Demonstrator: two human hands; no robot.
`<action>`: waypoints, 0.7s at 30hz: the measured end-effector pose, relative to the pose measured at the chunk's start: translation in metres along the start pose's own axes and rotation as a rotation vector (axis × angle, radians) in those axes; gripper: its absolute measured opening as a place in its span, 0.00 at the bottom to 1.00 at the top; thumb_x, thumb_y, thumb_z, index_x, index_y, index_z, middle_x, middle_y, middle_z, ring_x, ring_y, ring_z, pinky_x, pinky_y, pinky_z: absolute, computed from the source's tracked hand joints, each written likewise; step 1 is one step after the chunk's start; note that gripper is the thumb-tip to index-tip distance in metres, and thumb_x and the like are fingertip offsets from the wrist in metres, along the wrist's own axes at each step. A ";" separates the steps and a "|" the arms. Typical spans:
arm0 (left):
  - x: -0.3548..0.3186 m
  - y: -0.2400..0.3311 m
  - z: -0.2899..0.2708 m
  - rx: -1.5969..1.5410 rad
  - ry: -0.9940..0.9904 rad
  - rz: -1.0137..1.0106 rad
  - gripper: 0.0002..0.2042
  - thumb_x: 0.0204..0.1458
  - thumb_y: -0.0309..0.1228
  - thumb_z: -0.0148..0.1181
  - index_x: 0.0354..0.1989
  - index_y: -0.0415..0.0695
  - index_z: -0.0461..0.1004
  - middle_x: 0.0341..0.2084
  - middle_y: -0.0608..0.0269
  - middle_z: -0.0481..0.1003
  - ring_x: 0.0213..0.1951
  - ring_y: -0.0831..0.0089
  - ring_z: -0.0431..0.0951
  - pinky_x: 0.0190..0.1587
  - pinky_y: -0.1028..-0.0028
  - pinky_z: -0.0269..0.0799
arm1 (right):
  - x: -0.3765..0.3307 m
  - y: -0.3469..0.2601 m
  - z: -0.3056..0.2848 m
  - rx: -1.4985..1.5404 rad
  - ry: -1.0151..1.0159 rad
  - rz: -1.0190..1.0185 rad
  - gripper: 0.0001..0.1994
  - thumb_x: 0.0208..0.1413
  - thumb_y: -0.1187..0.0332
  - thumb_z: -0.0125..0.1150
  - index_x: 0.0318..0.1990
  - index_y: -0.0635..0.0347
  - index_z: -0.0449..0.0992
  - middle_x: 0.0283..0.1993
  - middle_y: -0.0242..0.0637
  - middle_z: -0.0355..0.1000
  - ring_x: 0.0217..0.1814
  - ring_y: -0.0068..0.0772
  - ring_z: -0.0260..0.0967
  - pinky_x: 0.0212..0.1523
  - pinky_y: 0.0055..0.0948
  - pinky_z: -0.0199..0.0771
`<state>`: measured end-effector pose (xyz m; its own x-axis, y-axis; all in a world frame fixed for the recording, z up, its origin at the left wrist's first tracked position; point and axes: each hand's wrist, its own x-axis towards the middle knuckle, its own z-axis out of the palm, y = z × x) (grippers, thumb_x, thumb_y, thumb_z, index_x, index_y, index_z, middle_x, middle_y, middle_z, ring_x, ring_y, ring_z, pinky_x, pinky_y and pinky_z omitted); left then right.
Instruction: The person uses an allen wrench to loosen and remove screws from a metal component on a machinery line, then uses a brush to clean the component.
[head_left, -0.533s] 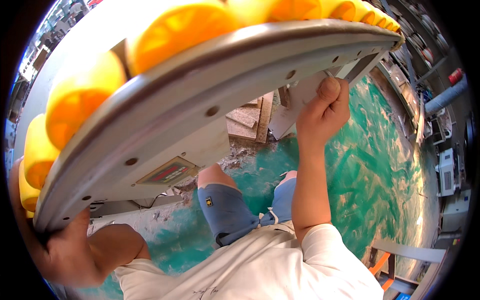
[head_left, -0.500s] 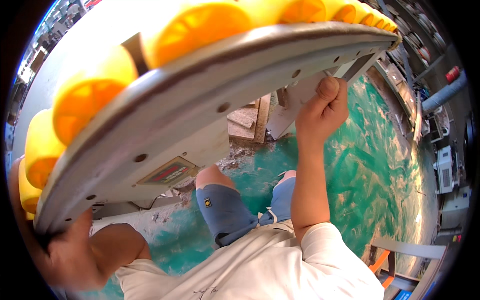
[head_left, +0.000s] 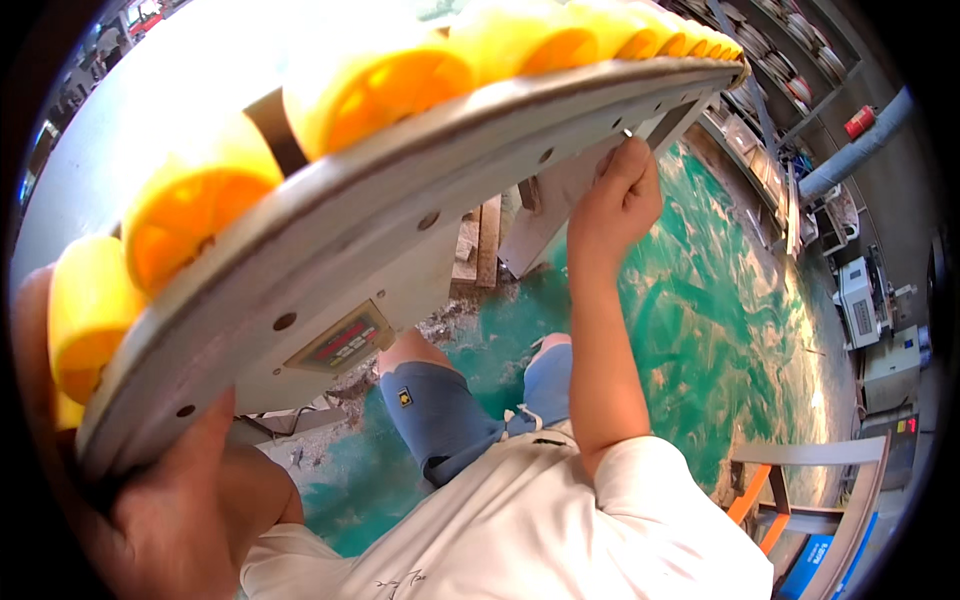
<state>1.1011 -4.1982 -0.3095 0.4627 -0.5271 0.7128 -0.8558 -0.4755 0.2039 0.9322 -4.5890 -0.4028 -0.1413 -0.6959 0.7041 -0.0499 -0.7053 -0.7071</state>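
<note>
Grey curved plate [head_left: 330, 230] carrying yellow rollers [head_left: 380, 85] spans between the hands, long axis lower-left to upper-right. Left hand [head_left: 170, 510] clasps its near end (fingers hidden); right hand [head_left: 620, 200] is closed, pinching a small pin [head_left: 626, 133] at its edge.

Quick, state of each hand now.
Left hand: closed, gripping the grey curved plate at its lower end.
Right hand: closed on a small pin at the plate's rim.

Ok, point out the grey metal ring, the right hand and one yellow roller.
grey metal ring [head_left: 400, 225], head view, flat drilled face.
right hand [head_left: 615, 200], head view, back of the fist.
yellow roller [head_left: 190, 215], head view, orange end face.
</note>
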 end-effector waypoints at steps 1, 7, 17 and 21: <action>0.002 0.002 0.002 -0.009 -0.010 0.011 0.29 0.51 0.26 0.74 0.61 0.35 0.70 0.59 0.53 0.76 0.59 0.63 0.79 0.59 0.71 0.77 | 0.002 0.005 -0.006 0.008 -0.021 -0.020 0.24 0.74 0.53 0.49 0.29 0.63 0.70 0.23 0.30 0.62 0.26 0.20 0.55 0.27 0.25 0.57; 0.020 0.053 -0.010 -0.007 0.059 0.096 0.28 0.50 0.22 0.74 0.60 0.30 0.71 0.59 0.47 0.76 0.58 0.62 0.80 0.58 0.69 0.78 | 0.009 0.012 -0.017 0.121 -0.120 -0.132 0.16 0.74 0.59 0.50 0.41 0.65 0.74 0.23 0.28 0.64 0.24 0.17 0.58 0.26 0.22 0.58; 0.014 0.052 -0.010 0.212 0.125 0.020 0.25 0.50 0.27 0.76 0.56 0.32 0.75 0.48 0.50 0.82 0.46 0.65 0.85 0.50 0.72 0.81 | 0.013 0.029 -0.048 0.148 -0.311 -0.471 0.05 0.66 0.74 0.58 0.46 0.66 0.75 0.28 0.39 0.71 0.24 0.30 0.66 0.25 0.28 0.64; 0.013 0.054 -0.015 0.310 0.139 0.015 0.24 0.50 0.29 0.76 0.53 0.34 0.77 0.44 0.51 0.84 0.41 0.66 0.87 0.46 0.73 0.83 | 0.029 0.026 -0.034 0.091 -0.306 -0.557 0.07 0.60 0.78 0.64 0.44 0.67 0.76 0.29 0.43 0.73 0.26 0.40 0.69 0.27 0.32 0.68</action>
<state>1.0574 -4.2204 -0.2792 0.3961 -0.4446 0.8034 -0.7411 -0.6714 -0.0061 0.8931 -4.6228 -0.4030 0.1708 -0.2191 0.9606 0.0514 -0.9716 -0.2308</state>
